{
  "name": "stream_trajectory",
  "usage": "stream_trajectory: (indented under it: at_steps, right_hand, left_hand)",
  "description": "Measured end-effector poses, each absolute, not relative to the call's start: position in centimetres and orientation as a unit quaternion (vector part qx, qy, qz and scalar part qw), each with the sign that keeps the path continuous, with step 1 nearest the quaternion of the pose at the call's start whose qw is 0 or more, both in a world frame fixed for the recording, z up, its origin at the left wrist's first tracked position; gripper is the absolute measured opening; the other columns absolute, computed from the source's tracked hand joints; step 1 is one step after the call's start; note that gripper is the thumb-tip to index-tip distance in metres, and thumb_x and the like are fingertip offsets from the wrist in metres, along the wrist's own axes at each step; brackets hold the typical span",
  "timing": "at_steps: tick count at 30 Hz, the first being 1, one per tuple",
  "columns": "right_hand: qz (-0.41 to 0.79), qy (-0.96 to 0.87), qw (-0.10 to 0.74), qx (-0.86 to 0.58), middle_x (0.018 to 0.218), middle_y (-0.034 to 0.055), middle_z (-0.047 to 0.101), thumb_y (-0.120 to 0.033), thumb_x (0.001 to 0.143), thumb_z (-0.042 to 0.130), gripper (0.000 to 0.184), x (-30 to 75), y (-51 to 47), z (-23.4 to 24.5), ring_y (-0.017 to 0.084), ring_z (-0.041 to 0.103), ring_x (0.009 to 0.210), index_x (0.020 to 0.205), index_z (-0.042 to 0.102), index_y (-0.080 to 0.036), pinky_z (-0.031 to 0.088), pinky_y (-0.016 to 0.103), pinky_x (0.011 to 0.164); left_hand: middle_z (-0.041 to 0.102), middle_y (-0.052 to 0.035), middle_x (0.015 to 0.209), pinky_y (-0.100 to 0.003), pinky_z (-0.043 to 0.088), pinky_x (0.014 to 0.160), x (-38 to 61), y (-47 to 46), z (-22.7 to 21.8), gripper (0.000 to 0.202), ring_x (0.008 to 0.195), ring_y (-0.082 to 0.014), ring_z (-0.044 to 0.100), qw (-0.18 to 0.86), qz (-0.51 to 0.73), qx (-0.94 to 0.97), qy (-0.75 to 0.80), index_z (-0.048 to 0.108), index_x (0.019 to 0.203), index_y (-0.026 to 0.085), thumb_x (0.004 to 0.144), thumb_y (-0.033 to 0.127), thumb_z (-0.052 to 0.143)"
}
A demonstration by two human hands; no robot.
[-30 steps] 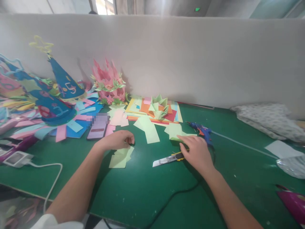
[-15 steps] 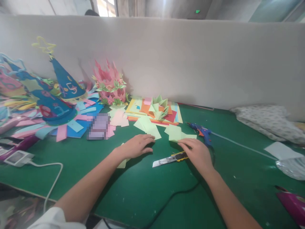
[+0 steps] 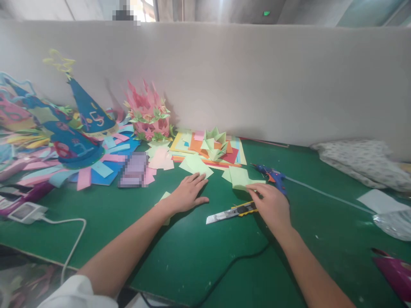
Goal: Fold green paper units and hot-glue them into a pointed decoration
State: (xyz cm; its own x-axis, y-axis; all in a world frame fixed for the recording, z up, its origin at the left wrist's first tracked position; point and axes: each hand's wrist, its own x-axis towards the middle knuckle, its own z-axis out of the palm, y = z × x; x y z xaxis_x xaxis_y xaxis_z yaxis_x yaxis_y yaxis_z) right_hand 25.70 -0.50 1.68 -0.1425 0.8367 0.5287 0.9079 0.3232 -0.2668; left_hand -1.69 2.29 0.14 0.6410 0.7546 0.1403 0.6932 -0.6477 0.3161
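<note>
"So, what are the fingers of the left hand [image 3: 188, 194] doing?"

"Spread out and slack, gripping nothing. The palm lies flat on the table [image 3: 192, 256] and the fingertips [image 3: 199, 179] touch the near edge of a loose pale green sheet [image 3: 194, 163]. A small pile of the same paper [image 3: 165, 196] peeks out from under the wrist."

"And the right hand [image 3: 272, 204]?"

"Loose as well, palm down. Its forefinger reaches to the near corner of a folded green paper [image 3: 239, 176], and the palm covers the yellow end of a box cutter [image 3: 224, 214]. The blade lies bare on the table, pointing towards the left hand. I can't tell whether the hand presses on the handle."

"What's around them?"

"A blue glue gun [image 3: 272, 174] sits just beyond the right knuckles, and a black cord [image 3: 224, 273] runs from under that wrist to the near edge. Farther back, a green paper flower [image 3: 214, 143] stands on a stack of coloured sheets [image 3: 233, 156]. A pink paper flower [image 3: 147, 113] stands against the partition, and blue cone hats [image 3: 90, 111] stand off to the left."
</note>
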Motion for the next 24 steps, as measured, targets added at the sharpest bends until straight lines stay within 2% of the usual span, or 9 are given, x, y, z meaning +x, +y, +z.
stream_trajectory:
  at_steps: [2, 5, 7, 11, 14, 18, 22, 24]
  right_hand:
    - [-0.052, -0.748, 0.304, -0.588, 0.082, 0.0039, 0.071, -0.028, 0.085, 0.047, 0.022, 25.76, -0.44, 1.65, 0.022, 0.064, 0.078, 0.076, 0.067, -0.021, 0.047, 0.034, 0.068]
    - [-0.051, -0.739, 0.304, -0.598, 0.075, 0.0049, 0.069, -0.033, 0.086, 0.048, 0.024, 25.89, -0.31, 1.75, 0.021, 0.062, 0.070, 0.071, 0.063, -0.021, 0.044, 0.032, 0.063]
    - [-0.047, -0.730, 0.308, -0.609, 0.070, 0.0047, 0.065, -0.038, 0.086, 0.049, 0.028, 25.94, -0.27, 1.88, 0.020, 0.058, 0.062, 0.068, 0.060, -0.021, 0.042, 0.031, 0.057]
    - [-0.002, -0.711, 0.317, -0.627, 0.069, 0.0034, 0.063, -0.048, 0.081, 0.055, 0.032, 25.90, -0.35, 2.12, 0.017, 0.056, 0.058, 0.065, 0.057, -0.021, 0.041, 0.029, 0.053]
    - [0.042, -0.702, 0.325, -0.632, 0.073, 0.0039, 0.066, -0.051, 0.079, 0.057, 0.033, 25.95, -0.46, 2.29, 0.018, 0.059, 0.061, 0.066, 0.061, -0.021, 0.044, 0.029, 0.055]
    - [0.074, -0.686, 0.360, -0.627, 0.082, 0.0052, 0.071, -0.046, 0.081, 0.054, 0.030, 26.31, -0.52, 2.51, 0.021, 0.064, 0.069, 0.072, 0.068, -0.020, 0.048, 0.031, 0.062]
    - [0.082, -0.638, 0.426, -0.636, 0.071, 0.0044, 0.071, -0.041, 0.082, 0.055, 0.028, 26.27, -0.65, 2.49, 0.020, 0.065, 0.060, 0.079, 0.071, -0.018, 0.051, 0.031, 0.060]
    - [0.052, -0.626, 0.463, -0.625, 0.074, 0.0042, 0.072, -0.039, 0.083, 0.056, 0.025, 25.78, -0.84, 2.39, 0.021, 0.067, 0.066, 0.080, 0.071, -0.018, 0.053, 0.032, 0.065]
  left_hand:
    - [0.032, -0.0146, 0.146, -0.046, 0.026, 0.106, -1.65, 2.26, 0.31, 0.062, 0.133, -0.0303, 0.029, 0.104, 0.136, 0.897, 0.407, 0.038, 0.135, 0.018, 0.087, 0.057, 0.041]
    - [0.044, -0.0144, 0.132, -0.043, 0.033, 0.101, -1.55, 2.25, 0.69, 0.059, 0.119, -0.0286, 0.043, 0.094, 0.133, 0.897, 0.410, 0.044, 0.130, 0.018, 0.086, 0.057, 0.042]
    - [0.048, -0.0134, 0.126, -0.042, 0.035, 0.098, -1.51, 2.27, 0.83, 0.058, 0.113, -0.0276, 0.047, 0.094, 0.128, 0.898, 0.410, 0.045, 0.128, 0.017, 0.086, 0.057, 0.042]
    - [0.045, -0.0136, 0.132, -0.041, 0.032, 0.103, -1.56, 2.35, 0.62, 0.059, 0.121, -0.0269, 0.043, 0.100, 0.142, 0.899, 0.401, 0.041, 0.132, 0.017, 0.087, 0.055, 0.043]
    - [0.039, -0.0145, 0.140, -0.040, 0.031, 0.104, -1.66, 2.37, 0.34, 0.060, 0.126, -0.0266, 0.039, 0.115, 0.148, 0.898, 0.399, 0.037, 0.134, 0.017, 0.087, 0.053, 0.044]
    - [0.036, -0.0137, 0.143, -0.042, 0.028, 0.107, -1.69, 2.34, 0.32, 0.056, 0.130, -0.0260, 0.035, 0.125, 0.159, 0.902, 0.382, 0.037, 0.134, 0.018, 0.088, 0.049, 0.046]
    - [0.042, -0.0135, 0.138, -0.043, 0.033, 0.104, -1.57, 2.17, 0.68, 0.051, 0.127, -0.0270, 0.039, 0.166, 0.181, 0.896, 0.369, 0.040, 0.131, 0.019, 0.087, 0.042, 0.053]
    - [0.046, -0.0130, 0.134, -0.043, 0.036, 0.102, -1.42, 2.02, 0.85, 0.049, 0.123, -0.0270, 0.043, 0.207, 0.208, 0.881, 0.370, 0.043, 0.129, 0.019, 0.085, 0.038, 0.056]
